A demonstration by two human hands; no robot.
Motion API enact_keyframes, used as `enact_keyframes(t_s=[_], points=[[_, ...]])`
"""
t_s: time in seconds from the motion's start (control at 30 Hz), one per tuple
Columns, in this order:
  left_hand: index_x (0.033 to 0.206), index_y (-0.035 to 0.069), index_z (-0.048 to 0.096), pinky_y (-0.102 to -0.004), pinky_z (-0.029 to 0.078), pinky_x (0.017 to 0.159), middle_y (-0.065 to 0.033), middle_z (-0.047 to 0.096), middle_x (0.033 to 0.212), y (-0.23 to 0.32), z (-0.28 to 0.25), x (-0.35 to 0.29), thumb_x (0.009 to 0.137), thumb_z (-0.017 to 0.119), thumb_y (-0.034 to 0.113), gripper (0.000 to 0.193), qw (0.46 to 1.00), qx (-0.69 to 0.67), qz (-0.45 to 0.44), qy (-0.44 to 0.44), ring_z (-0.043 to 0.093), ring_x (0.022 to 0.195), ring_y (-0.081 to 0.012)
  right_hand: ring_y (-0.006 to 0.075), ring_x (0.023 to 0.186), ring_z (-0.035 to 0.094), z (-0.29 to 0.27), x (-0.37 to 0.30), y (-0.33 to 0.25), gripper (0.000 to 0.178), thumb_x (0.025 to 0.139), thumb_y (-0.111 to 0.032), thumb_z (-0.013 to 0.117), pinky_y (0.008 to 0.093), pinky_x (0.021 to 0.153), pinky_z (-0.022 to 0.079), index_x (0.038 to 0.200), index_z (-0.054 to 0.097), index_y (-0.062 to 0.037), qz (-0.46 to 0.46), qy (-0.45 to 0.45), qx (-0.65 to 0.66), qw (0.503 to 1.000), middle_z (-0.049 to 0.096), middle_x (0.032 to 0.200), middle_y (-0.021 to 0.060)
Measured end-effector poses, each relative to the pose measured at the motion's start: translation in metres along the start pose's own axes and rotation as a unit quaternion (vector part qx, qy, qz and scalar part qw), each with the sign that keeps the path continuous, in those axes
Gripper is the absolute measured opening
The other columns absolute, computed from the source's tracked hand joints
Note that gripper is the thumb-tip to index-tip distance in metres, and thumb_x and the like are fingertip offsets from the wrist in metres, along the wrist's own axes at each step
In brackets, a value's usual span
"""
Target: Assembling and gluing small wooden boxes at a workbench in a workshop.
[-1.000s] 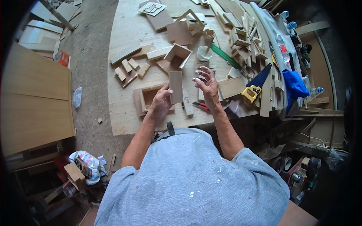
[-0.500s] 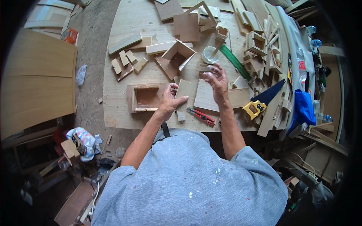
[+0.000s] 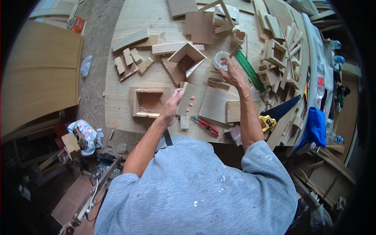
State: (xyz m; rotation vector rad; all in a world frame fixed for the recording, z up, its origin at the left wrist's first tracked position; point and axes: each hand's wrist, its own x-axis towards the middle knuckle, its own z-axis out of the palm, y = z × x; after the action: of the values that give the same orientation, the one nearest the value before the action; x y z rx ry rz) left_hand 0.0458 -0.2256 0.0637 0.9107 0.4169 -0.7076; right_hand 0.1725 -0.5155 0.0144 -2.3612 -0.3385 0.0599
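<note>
My left hand (image 3: pixel 172 105) is closed around a small wooden board (image 3: pixel 185 98), which is tilted up on its edge. Just left of that hand lies an open wooden box frame (image 3: pixel 133 102). My right hand (image 3: pixel 234 73) reaches over a small white tub (image 3: pixel 220 56), fingers bent and apart at its near rim; whether the fingertips touch what is inside is hidden. A wooden stick (image 3: pixel 235 50) leans at the tub's right side. Below my left hand, a red utility knife (image 3: pixel 205 126) rests near the table edge.
A handsaw (image 3: pixel 268 122) with a yellow handle lies right of my right forearm. Beyond the tub is a green strip (image 3: pixel 250 70). Several wood blocks (image 3: pixel 127 57) sit at the far left, and an angled wooden assembly (image 3: pixel 187 58) stands mid-table. Offcuts crowd the right side.
My right hand has moved away from me to the white tub. My left hand has turned the board from lying nearly flat to standing on edge. The view has shifted slightly.
</note>
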Motion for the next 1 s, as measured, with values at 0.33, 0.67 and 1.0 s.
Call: enact_keyframes(t_s=[0.33, 0.67, 1.0], points=[[0.143, 0.01, 0.031, -0.0366, 0.056, 0.081, -0.0097, 0.057, 0.116, -0.023, 0.001, -0.008, 0.097, 0.063, 0.031, 0.06, 0.997, 0.064, -0.052, 0.0, 0.063, 0.1, -0.0193, 0.0417, 0.099, 0.064, -0.007, 0.03, 0.005, 0.037, 0.089, -0.029, 0.066, 0.0466, 0.084, 0.049, 0.113, 0.054, -0.0037, 0.085, -0.169, -0.076, 0.979, 0.068, 0.102, 0.0238], [0.149, 0.009, 0.027, -0.0363, 0.057, 0.079, -0.012, 0.055, 0.128, -0.027, -0.006, -0.024, 0.102, 0.052, 0.035, 0.058, 0.995, 0.067, -0.047, -0.053, 0.063, 0.104, -0.0218, 0.0399, 0.098, 0.065, -0.009, 0.014, 0.009, 0.042, 0.084, -0.027, 0.073, 0.0455, 0.083, 0.051, 0.115, 0.056, -0.0053, 0.046, -0.104, -0.159, 0.981, 0.067, 0.104, 0.02], [0.139, 0.002, 0.044, -0.0341, 0.057, 0.085, -0.0155, 0.061, 0.124, -0.009, -0.018, -0.046, 0.106, 0.039, 0.039, 0.05, 0.991, -0.077, 0.03, -0.106, 0.064, 0.105, -0.0202, 0.02, 0.085, 0.068, -0.026, -0.034, -0.078, 0.049, 0.088, -0.025, 0.07, 0.0306, 0.072, 0.054, 0.129, 0.054, -0.0027, 0.148, 0.105, 0.234, 0.955, 0.067, 0.105, 0.0142]])
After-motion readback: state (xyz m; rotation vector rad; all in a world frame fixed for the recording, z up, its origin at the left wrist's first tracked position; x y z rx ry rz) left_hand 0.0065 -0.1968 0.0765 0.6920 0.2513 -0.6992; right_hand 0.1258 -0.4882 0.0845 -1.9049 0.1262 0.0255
